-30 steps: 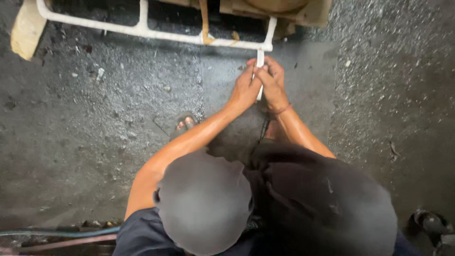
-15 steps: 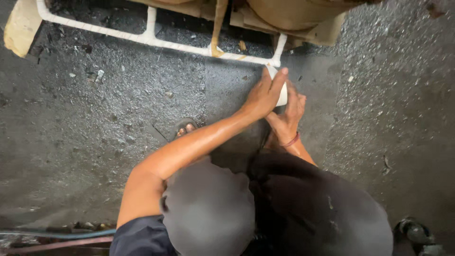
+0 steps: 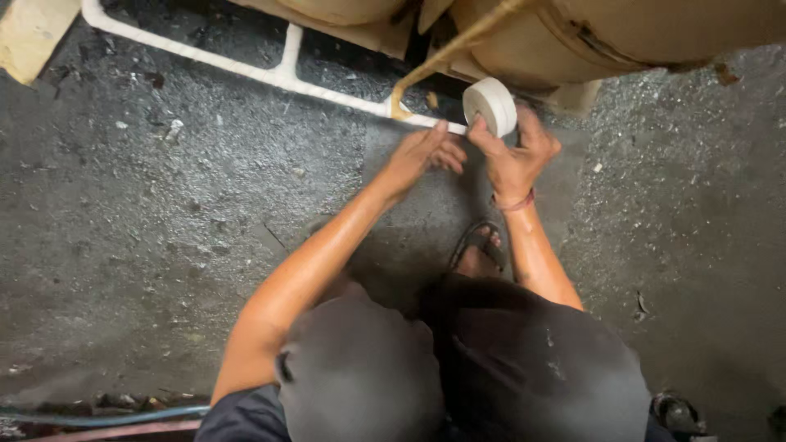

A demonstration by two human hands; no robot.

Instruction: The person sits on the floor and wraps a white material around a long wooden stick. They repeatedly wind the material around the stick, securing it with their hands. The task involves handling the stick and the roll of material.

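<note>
My right hand [image 3: 517,155] holds a white roll of tape [image 3: 490,105] upright by its rim, just over the end of a white pipe frame [image 3: 246,70] that lies on the dark wet floor. Beside it, my left hand [image 3: 424,152] has its fingers curled and pinched at the pipe's end, close under the roll; whether it grips the tape's loose end I cannot tell. Both forearms reach forward from my knees. A red band sits on my right wrist.
Tan rounded tanks or sacks [image 3: 622,33] stand behind the pipe frame, with a tan strap [image 3: 442,59] hanging down to it. My sandalled foot [image 3: 479,250] is under my right arm. A pale board [image 3: 29,33] lies far left. Hoses [image 3: 106,413] run along the bottom left.
The white roll has come up and clear of the pipe in my right hand. My hands have parted slightly; the view has shifted closer to the frame.
</note>
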